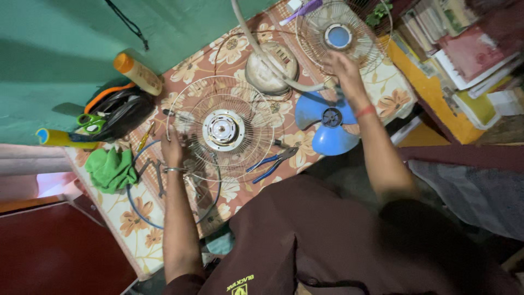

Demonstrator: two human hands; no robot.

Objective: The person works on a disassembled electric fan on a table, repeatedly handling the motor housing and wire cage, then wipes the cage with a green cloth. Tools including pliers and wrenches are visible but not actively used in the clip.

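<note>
1. A floral-patterned cloth [136,218] covered with the parts of a taken-apart fan is seen from above, filling the middle of the frame.
2. The left hand [172,148] is placed at centre left, its fingers closed on the left rim of a round wire fan guard [221,128]. The guard lies flat, directly to the right of that hand, with a metal hub at its middle.
3. The right hand [343,68] is seen at upper centre right, a red band at its wrist. Its fingers are laid against the lower edge of a second wire guard [338,34], which has a blue centre disc. Whether anything is pinched cannot be told.
4. A blue fan blade [327,123] lies just below the right hand, beside the forearm.
5. A cream fan base [271,68] with a curved stem is set between the two guards.
6. Blue-handled pliers [271,164] lie just below and to the right of the first guard.
7. A green rag [111,169], green-handled scissors [90,121] and an orange-capped bottle [138,74] are found at the left of the frame.
</note>
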